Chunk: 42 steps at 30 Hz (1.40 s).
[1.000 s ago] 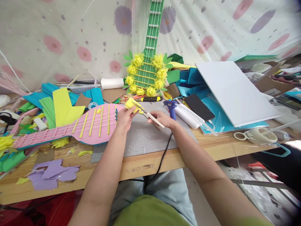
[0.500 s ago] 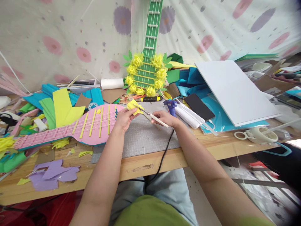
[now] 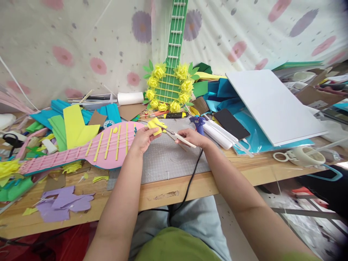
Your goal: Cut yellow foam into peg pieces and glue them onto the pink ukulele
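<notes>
A small piece of yellow crepe paper (image 3: 154, 124) is pinched between the thumb and fingers of my left hand (image 3: 143, 139). My right hand (image 3: 191, 137) grips white-handled scissors (image 3: 185, 140), whose blades reach left to the yellow paper. Both hands are above the grey cutting mat (image 3: 163, 165). Left of my left hand lies a pink paper guitar (image 3: 110, 148) with yellow strips. Behind the hands stands a green guitar (image 3: 168, 87) ringed with yellow paper roses. A blue glue gun (image 3: 199, 124) sits just behind my right hand.
Right of the mat are a white roll (image 3: 217, 135), a black phone (image 3: 231, 123) and a leaning white board (image 3: 274, 105). Purple paper scraps (image 3: 65, 203) lie front left. A yellow-black utility knife (image 3: 175, 115) rests behind the mat. A black cord (image 3: 191, 181) crosses the table edge.
The scissor blades and yellow paper have shifted only slightly against each other. The whole view has moved a little; both hands keep their hold.
</notes>
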{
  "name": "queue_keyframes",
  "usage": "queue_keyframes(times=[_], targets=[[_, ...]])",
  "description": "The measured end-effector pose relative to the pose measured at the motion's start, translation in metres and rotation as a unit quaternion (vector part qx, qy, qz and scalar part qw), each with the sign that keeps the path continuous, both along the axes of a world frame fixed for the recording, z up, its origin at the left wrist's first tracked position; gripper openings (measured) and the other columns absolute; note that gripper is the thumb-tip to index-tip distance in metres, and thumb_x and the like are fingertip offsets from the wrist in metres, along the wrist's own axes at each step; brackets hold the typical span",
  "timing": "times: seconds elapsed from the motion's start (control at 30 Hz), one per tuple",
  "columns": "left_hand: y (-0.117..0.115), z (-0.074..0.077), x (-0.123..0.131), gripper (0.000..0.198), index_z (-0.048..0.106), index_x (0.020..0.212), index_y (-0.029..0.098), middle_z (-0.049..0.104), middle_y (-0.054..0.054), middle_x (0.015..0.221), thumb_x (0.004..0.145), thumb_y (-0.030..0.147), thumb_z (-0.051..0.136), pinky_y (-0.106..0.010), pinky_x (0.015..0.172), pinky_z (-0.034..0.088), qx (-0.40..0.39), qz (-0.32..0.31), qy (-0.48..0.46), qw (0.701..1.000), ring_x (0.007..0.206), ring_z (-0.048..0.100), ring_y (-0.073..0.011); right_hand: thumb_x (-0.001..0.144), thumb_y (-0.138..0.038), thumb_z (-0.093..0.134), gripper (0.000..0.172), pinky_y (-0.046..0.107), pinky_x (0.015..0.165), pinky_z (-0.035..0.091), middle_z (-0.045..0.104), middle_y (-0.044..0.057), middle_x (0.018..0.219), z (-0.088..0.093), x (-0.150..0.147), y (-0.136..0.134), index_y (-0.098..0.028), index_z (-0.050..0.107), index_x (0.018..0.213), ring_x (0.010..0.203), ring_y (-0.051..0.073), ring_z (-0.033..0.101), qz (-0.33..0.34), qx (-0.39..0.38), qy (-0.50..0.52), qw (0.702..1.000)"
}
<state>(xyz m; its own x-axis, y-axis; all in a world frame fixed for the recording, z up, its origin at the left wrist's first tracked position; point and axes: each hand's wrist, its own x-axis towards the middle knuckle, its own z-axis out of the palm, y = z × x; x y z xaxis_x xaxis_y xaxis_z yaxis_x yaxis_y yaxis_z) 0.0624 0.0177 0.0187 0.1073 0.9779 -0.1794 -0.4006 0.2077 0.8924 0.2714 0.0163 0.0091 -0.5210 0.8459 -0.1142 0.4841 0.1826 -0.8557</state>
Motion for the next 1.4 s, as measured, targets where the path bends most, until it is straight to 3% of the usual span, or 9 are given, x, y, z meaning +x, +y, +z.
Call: queue_keyframes(times=[0.37, 0.6, 0.8, 1.4], targets=[[0.0015, -0.0021, -0.0007, 0.016, 0.067, 0.072, 0.009, 0.069, -0.008, 0.078, 0.057, 0.01, 0.069, -0.025, 0.07, 0.053, 0.006, -0.002, 0.004, 1.0, 0.077, 0.065, -0.0169, 0.065, -0.057, 0.057, 0.043, 0.022, 0.048, 0.021, 0.038, -0.006, 0.049, 0.0002, 0.002, -0.0006, -0.015, 0.048, 0.065, 0.048, 0.007, 0.034, 0.028, 0.007, -0.008, 1.0], [0.0005, -0.0017, 0.0011, 0.019, 0.067, 0.072, 0.01, 0.069, -0.009, 0.078, 0.054, 0.008, 0.071, -0.032, 0.078, 0.052, -0.001, -0.013, 0.018, 1.0, 0.083, 0.064, -0.02, 0.066, -0.056, 0.057, 0.042, 0.022, 0.048, 0.023, 0.04, -0.006, 0.049, -0.0006, 0.0027, -0.0004, -0.015, 0.048, 0.066, 0.048, 0.007, 0.036, 0.04, 0.001, -0.002, 0.999], [-0.0009, -0.0023, 0.0043, 0.02, 0.067, 0.07, 0.011, 0.069, -0.009, 0.079, 0.051, 0.006, 0.072, -0.036, 0.081, 0.051, 0.005, -0.014, 0.027, 1.0, 0.088, 0.063, -0.0223, 0.065, -0.055, 0.058, 0.041, 0.023, 0.049, 0.023, 0.039, -0.006, 0.049, -0.0032, -0.0002, -0.0001, -0.015, 0.047, 0.065, 0.047, 0.007, 0.035, 0.023, -0.013, 0.014, 1.0], [-0.0013, -0.0012, 0.003, 0.019, 0.067, 0.07, 0.01, 0.069, -0.008, 0.081, 0.052, 0.012, 0.074, -0.033, 0.077, 0.053, 0.011, -0.026, 0.046, 0.999, 0.082, 0.064, -0.0195, 0.063, -0.053, 0.061, 0.04, 0.021, 0.046, 0.021, 0.039, -0.007, 0.046, -0.0044, 0.0, 0.0015, -0.014, 0.049, 0.062, 0.043, 0.005, 0.034, 0.001, -0.009, 0.016, 1.0]])
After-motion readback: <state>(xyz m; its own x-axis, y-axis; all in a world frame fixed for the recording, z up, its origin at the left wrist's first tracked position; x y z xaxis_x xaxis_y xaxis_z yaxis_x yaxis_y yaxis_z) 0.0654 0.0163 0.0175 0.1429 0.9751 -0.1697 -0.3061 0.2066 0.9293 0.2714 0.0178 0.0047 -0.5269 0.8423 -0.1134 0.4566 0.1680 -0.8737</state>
